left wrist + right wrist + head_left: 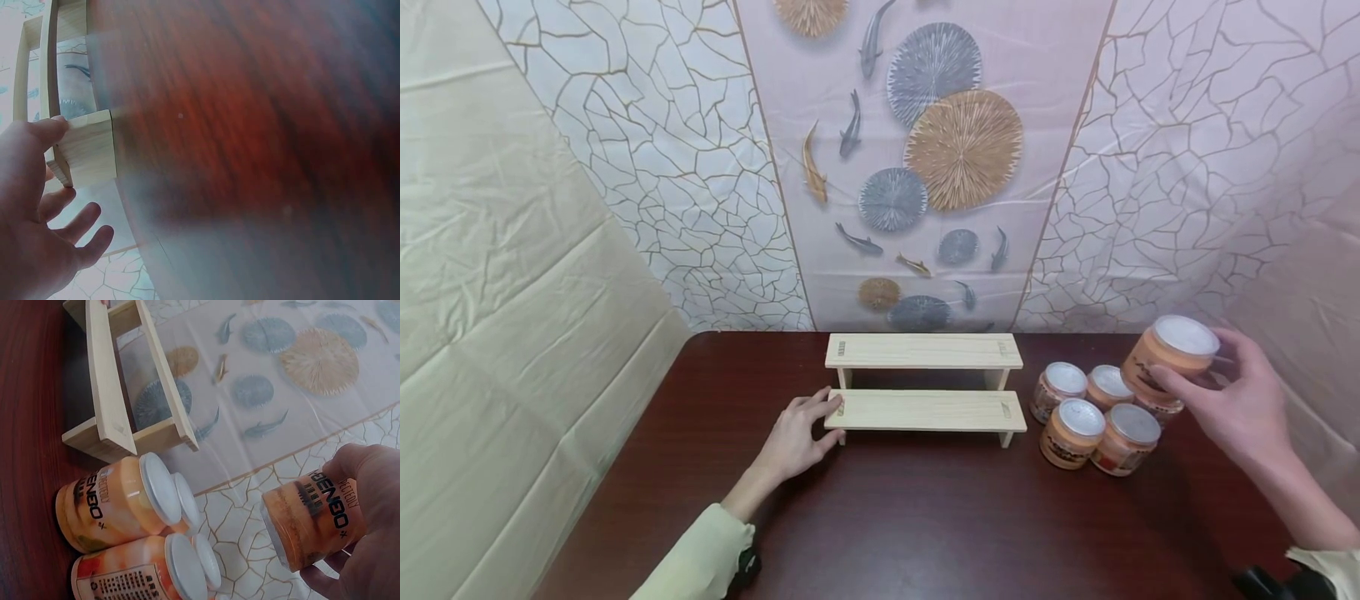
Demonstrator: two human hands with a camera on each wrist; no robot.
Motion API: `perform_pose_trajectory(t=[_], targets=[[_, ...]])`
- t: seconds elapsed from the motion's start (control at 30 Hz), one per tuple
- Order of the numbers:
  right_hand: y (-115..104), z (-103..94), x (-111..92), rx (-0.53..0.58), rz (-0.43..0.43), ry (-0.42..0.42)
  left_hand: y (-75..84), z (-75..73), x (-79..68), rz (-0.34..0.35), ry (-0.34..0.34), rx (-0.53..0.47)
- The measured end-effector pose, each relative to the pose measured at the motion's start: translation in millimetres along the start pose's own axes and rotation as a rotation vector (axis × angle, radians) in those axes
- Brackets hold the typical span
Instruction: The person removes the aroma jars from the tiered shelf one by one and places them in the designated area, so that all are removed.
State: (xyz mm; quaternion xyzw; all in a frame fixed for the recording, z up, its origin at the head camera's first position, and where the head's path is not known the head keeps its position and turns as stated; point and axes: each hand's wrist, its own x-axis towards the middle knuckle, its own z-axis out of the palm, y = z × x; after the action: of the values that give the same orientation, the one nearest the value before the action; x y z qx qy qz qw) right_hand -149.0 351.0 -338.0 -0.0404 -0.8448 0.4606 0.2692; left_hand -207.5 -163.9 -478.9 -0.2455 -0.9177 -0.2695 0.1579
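A light wooden two-tier shelf [921, 411] stands on the dark table. My left hand [797, 437] pinches the left end of its lower board; in the left wrist view the thumb and index finger sit on either side of the board end [60, 165], while the other fingers stay off it. On the right, my right hand [1255, 404] grips a can [1165, 358] with an orange label and pale lid, raised above the others. Its printed side [312, 519] faces the right wrist camera, lid tilted away from the palm. Several similar cans [1071, 433] stand grouped just below and left of it.
The dark reddish table [910, 517] reaches back to a patterned cloth [917, 167] behind the shelf. A beige cloth [512, 333] hangs along the left side. The can group stands close to the shelf's right end.
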Motion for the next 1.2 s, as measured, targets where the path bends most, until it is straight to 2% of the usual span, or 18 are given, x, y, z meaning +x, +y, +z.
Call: perform_pose_trajectory(t=[0.37,0.7,0.97,1.2], targets=[[13.9,-9.4,-7.1,-0.084,0.047,0.034,0.3,0.4,0.0,-0.001,0.002,0.007],[29.1,-16.4,-15.2,-0.078,0.076,0.038,-0.5,1.8,-0.2,0.003,0.013,0.021],[36.3,-19.9,-18.8,-0.175,0.116,0.048,-1.2,2.3,-0.6,0.004,0.021,0.003],[44.3,-23.2,-25.1,-0.157,0.084,0.041,-1.7,2.9,-0.1,0.008,0.021,0.005]])
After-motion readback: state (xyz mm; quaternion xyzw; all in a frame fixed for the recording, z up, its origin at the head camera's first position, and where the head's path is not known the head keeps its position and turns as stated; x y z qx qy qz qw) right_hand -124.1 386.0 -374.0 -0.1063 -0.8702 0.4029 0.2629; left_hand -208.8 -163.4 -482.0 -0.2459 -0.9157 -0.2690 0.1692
